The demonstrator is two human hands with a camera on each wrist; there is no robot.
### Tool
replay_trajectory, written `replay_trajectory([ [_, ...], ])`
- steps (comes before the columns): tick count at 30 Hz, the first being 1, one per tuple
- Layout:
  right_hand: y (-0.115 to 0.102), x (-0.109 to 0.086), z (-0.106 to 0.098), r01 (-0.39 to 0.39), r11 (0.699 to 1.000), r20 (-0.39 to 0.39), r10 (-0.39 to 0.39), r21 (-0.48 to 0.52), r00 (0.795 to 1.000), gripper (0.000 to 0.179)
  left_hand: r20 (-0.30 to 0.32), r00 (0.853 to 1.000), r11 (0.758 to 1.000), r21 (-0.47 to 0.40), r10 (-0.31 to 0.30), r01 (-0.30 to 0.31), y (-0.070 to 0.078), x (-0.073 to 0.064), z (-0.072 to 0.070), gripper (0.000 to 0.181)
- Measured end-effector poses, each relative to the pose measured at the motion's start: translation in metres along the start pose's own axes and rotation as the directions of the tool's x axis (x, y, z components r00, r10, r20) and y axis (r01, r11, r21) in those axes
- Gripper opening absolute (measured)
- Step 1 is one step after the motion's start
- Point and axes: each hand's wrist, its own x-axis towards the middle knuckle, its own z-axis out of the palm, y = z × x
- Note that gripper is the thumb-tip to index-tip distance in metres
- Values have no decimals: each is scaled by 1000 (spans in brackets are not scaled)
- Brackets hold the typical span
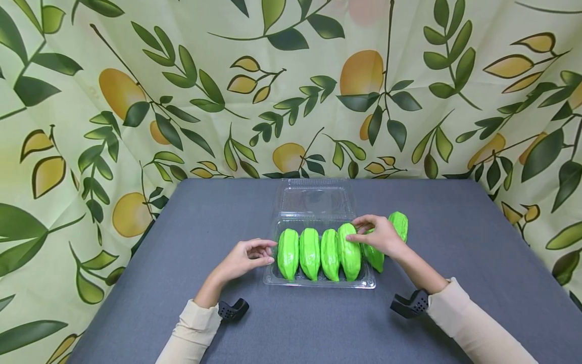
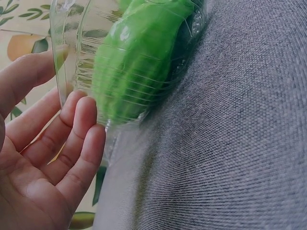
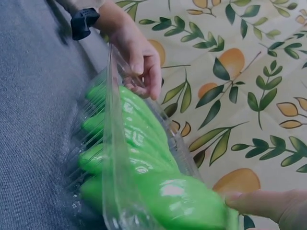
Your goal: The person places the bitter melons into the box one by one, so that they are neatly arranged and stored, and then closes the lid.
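A clear plastic clamshell box (image 1: 318, 284) lies with its lid folded back, holding several glossy green ridged fruits (image 1: 309, 254) side by side. My right hand (image 1: 382, 235) grips the upper end of the rightmost green ridged fruit (image 1: 349, 258) in the box. In the right wrist view, a fingertip presses the end of that fruit (image 3: 182, 203). At the box's left edge, my left hand (image 1: 250, 258) touches the rim with relaxed, bent fingers. The left wrist view shows this hand (image 2: 53, 158) beside the clear wall (image 2: 84, 57), with a green fruit behind it.
Two more green fruits lie right of the box: one (image 1: 375, 259) partly under my right hand, another (image 1: 399, 225) farther back. The lid (image 1: 316, 198) spreads toward the back of the grey cloth-covered table (image 1: 218, 212). A leaf-and-fruit patterned curtain (image 1: 291, 101) hangs behind.
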Motion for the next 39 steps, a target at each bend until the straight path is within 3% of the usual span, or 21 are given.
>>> replay_trajectory([
  [19,2,-7,1,35,997,16,-36,65,999,45,-5,1000,1000,1,-3,3,2,-1,-1,40],
  [39,14,-16,-18,-28,975,-35,36,221,999,42,-3,1000,1000,-7,-6,6,2,0,1,40],
])
